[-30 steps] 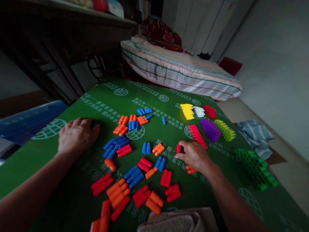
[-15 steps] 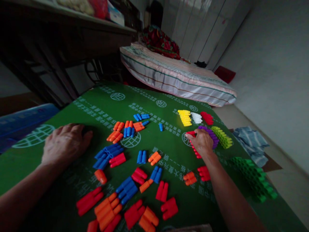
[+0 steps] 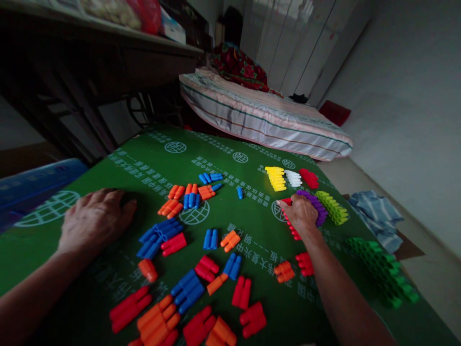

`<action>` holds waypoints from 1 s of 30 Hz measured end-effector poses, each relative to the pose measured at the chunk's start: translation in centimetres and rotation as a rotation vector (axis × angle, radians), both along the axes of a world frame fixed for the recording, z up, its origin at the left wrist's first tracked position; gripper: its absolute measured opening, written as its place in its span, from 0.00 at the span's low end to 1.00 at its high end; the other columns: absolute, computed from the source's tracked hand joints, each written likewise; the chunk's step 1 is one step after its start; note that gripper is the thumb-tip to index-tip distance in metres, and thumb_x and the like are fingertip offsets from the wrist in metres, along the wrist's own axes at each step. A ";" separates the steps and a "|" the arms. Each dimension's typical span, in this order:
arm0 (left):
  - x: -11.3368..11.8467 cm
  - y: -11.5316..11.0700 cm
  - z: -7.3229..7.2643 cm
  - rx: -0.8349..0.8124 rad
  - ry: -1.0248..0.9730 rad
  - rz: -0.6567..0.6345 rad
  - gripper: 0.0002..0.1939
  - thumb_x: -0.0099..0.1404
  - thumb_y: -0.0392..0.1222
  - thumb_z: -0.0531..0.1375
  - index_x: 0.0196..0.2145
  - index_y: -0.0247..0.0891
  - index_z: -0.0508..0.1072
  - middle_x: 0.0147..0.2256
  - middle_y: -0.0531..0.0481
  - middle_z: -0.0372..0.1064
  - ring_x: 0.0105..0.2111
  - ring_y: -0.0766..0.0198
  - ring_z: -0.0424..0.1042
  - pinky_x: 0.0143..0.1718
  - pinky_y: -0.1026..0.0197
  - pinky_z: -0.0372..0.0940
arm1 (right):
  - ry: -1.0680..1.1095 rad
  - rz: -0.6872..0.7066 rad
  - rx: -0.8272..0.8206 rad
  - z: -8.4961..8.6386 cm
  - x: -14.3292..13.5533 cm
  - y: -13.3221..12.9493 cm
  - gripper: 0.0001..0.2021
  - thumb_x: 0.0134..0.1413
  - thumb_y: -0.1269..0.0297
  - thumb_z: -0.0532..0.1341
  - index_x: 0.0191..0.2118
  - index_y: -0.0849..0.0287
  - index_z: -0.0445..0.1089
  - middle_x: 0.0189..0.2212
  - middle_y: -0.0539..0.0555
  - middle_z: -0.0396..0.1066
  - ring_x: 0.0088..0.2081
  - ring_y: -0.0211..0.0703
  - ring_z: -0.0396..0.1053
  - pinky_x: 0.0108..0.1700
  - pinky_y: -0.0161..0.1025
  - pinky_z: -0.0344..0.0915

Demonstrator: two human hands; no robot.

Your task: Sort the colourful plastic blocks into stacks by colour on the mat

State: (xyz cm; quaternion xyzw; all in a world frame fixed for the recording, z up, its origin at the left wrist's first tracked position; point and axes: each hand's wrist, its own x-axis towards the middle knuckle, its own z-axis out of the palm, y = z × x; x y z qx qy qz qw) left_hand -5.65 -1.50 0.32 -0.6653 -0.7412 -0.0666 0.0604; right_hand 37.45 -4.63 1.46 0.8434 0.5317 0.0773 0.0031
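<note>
My left hand (image 3: 94,218) lies on the green board at the left, fingers stretched out, holding nothing. At the right, my right hand (image 3: 301,212) is closed on a red bullet-shaped plastic block (image 3: 285,202). More joined red blocks (image 3: 294,230) show just below it, partly hidden by the hand. A purple row of blocks (image 3: 317,209) sits right beside that hand, with a lime-green row (image 3: 333,208) further right. Yellow (image 3: 275,178), white (image 3: 293,178) and dark red rows (image 3: 309,178) lie beyond it.
Loose red, orange and blue blocks (image 3: 188,290) are scattered over the middle and front of the green board (image 3: 230,168). A bigger green joined piece (image 3: 383,271) lies near the right edge. Behind stands a bed (image 3: 262,115); a dark wooden table (image 3: 108,53) is at the left.
The view has shifted slightly, so the near blocks appear a little lower and further left. Both hands stay in nearly the same places on the board.
</note>
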 end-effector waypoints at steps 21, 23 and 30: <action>0.1 0.1 0.2 -0.015 0.028 0.011 0.38 0.60 0.60 0.33 0.50 0.31 0.67 0.51 0.34 0.64 0.52 0.41 0.61 0.52 0.45 0.58 | 0.089 -0.047 -0.029 1.0 0.0 -0.8 0.24 0.56 0.44 0.56 0.47 0.59 0.72 0.44 0.60 0.75 0.45 0.50 0.72 0.41 0.40 0.65; 0.1 0.0 0.2 -0.020 0.032 0.010 0.38 0.61 0.60 0.33 0.50 0.32 0.67 0.51 0.34 0.64 0.52 0.41 0.61 0.51 0.45 0.59 | 0.115 -0.050 -0.018 1.2 0.3 -1.3 0.22 0.57 0.46 0.57 0.48 0.57 0.72 0.45 0.59 0.75 0.46 0.49 0.72 0.41 0.40 0.64; 0.5 -0.2 0.5 -0.035 -0.003 0.009 0.36 0.62 0.58 0.34 0.51 0.31 0.67 0.53 0.32 0.63 0.54 0.41 0.59 0.52 0.44 0.57 | 0.230 0.038 0.105 1.3 0.7 -5.0 0.14 0.57 0.54 0.56 0.41 0.54 0.75 0.38 0.54 0.77 0.39 0.46 0.73 0.36 0.37 0.62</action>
